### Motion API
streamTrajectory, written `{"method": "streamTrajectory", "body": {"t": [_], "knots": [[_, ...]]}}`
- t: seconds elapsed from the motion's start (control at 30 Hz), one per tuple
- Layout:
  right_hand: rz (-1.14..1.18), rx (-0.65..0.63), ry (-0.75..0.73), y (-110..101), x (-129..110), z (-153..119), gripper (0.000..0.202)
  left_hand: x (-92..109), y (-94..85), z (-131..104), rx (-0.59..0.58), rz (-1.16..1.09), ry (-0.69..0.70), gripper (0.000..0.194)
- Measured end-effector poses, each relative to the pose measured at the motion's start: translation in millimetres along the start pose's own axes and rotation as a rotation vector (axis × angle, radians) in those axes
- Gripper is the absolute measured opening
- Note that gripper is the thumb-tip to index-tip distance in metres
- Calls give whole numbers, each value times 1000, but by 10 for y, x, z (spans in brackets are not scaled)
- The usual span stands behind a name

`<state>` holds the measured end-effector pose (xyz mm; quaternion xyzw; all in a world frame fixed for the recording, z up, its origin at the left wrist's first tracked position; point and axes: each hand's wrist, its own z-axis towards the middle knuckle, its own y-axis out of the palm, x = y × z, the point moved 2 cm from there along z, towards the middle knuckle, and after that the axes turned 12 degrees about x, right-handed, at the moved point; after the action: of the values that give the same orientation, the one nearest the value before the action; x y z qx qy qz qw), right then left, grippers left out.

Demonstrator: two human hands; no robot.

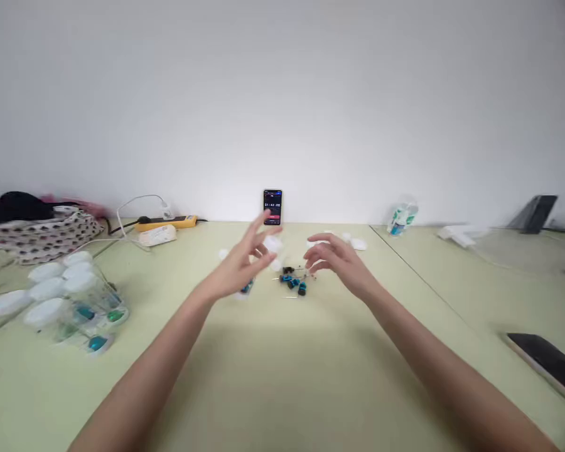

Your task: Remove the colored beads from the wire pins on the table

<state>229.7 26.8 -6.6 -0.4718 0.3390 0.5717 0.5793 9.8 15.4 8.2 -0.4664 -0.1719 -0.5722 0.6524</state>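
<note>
Fingers spread and nothing in them, my left hand (239, 267) hovers over the left side of the small parts. Opposite it, my right hand (338, 260) is also raised, its fingers loosely curved and apart, holding nothing. Between and below them lies a small cluster of blue and black parts (292, 282), with thin metal rods near it. A thin rod (290, 297) lies in front of the cluster. Several whitish pieces (274, 245) sit behind, partly hidden by my fingers. Under my left hand, a blue item (247, 287) shows only in part.
An upright phone (272, 207) showing a timer leans on the wall. Several clear jars with white lids (82, 282) stand at left, near a patterned cloth bag (51, 235) and a yellow power strip (169, 223). At right are a plastic packet (402, 218) and a dark-screened device (548, 364).
</note>
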Motion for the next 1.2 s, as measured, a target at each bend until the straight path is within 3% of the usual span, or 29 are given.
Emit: {"method": "streamTrajectory", "body": {"t": [0.13,0.3,0.47,0.6,0.77,0.87,0.97,1.2], "knots": [[-54,-170,-10,203,-85,-163,30,72,297,-100,-153,-19,2,71],[-115,-131,17,281,-65,-238,25,149,454,-158,-219,-66,-16,72],[-109,9,85,177,118,-96,22,-59,419,-129,-197,51,-53,77],[-26,222,321,1,368,49,30,-351,374,-70,-131,114,-108,40],[109,200,454,-2,555,71,34,-580,407,-68,76,75,-175,29],[86,245,396,55,586,39,36,-689,457,-98,154,-53,-262,31],[23,262,236,98,550,10,36,-815,489,-107,177,-229,-417,36],[110,73,17,116,438,-4,27,-986,363,-66,189,-387,-593,32]]}}
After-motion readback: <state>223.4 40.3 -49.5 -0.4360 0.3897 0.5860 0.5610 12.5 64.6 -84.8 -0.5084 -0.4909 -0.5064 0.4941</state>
